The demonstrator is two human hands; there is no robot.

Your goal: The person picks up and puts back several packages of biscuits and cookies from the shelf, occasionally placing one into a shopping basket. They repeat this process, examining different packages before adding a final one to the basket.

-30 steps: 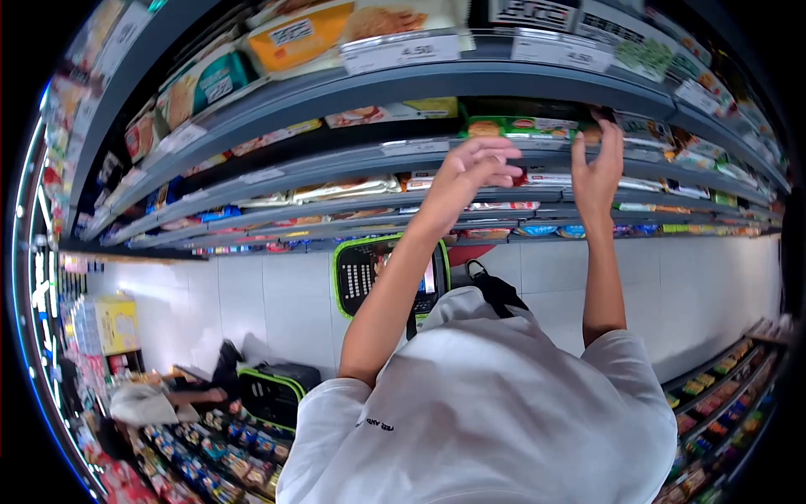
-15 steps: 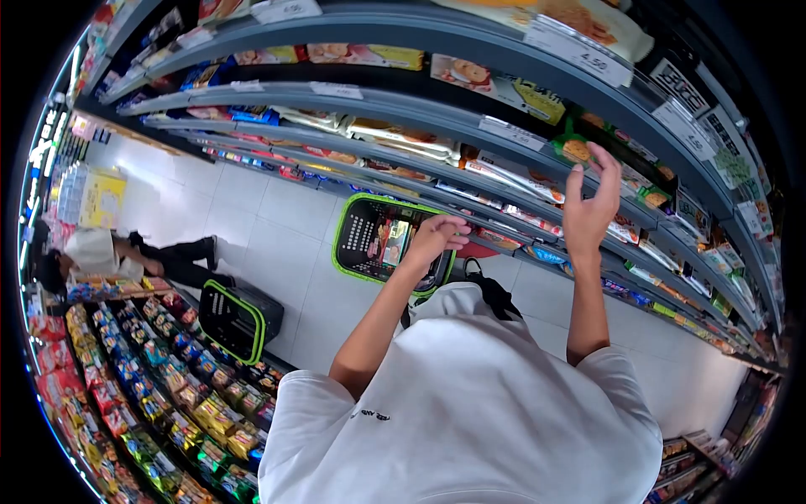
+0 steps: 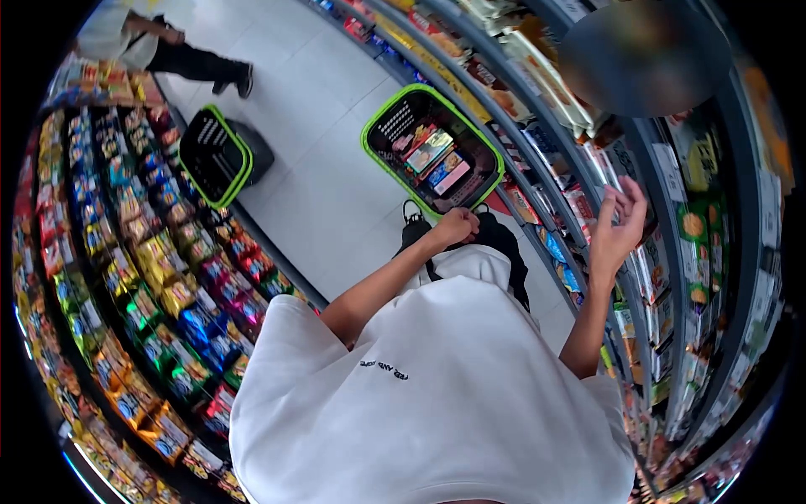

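Observation:
My right hand (image 3: 620,223) is raised beside the shelves on the right, in front of packaged snacks (image 3: 578,202). Its fingers are slightly bent and apart, with no item visible between them. Low at my waist, my left hand (image 3: 457,228) has its fingers curled in, and no item shows in it. Just beyond my feet stands a black shopping basket (image 3: 466,139) with a green rim. Inside it lie several colourful packages, among them a pale green box (image 3: 428,151) and a blue and pink pack (image 3: 448,173).
Shelves (image 3: 667,172) with price labels curve along my right, holding green cookie packs (image 3: 695,244). A second black and green basket (image 3: 243,160) stands left, by a sloping display of bagged snacks (image 3: 176,294). A person (image 3: 185,59) is at the upper left. A blurred oval hides part of the upper right.
The view has swung, so the shelves now run down the right side. My right hand is no longer near the green cookie pack. My left hand has drawn toward my waist and curled.

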